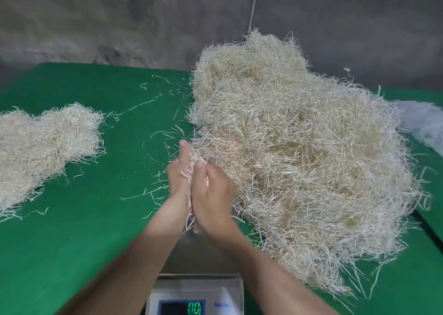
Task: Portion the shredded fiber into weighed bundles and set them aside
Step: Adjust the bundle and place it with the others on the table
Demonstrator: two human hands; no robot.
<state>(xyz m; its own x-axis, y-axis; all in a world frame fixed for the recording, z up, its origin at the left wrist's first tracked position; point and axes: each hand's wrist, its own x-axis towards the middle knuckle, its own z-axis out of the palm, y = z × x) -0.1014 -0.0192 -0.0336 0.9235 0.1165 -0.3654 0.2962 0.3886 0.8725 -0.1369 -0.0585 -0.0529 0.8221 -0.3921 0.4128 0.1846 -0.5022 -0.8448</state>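
Looking down over a green-covered table (84, 242) set against a rough grey wall (96, 22). At centre, left hand (178, 180) and right hand (213, 190) pressed palm to palm, sandwiching a small tuft of shredded fiber (190, 171), with pale strands poking out above and below the joined palms. Left fingers (184, 149) straight, pointing away from the body, flat against the tuft. Right fingers hidden behind the hand and the strands: cannot tell whether straight or curled round the tuft.

Directly under the wrists, the bare steel pan of a weighing scale (199, 254), with its display (183, 308) at the bottom edge glowing in green digits too blurred to read.

Just right of the hands and touching them, a large heap of fiber (299, 159), pale and straw-coloured, spreading across the right half of the table, reaching the scale's right side and rising toward the wall. Well apart on the left, a lower, flatter mound of fiber (43, 147), running off the left edge. Between the two, loose strands (153, 103) scattered over the green.

At the far right edge, a crumpled white sheet (422, 123) beside the heap's fringe. On the wall above the heap, a thin cord (254, 5) hanging down.
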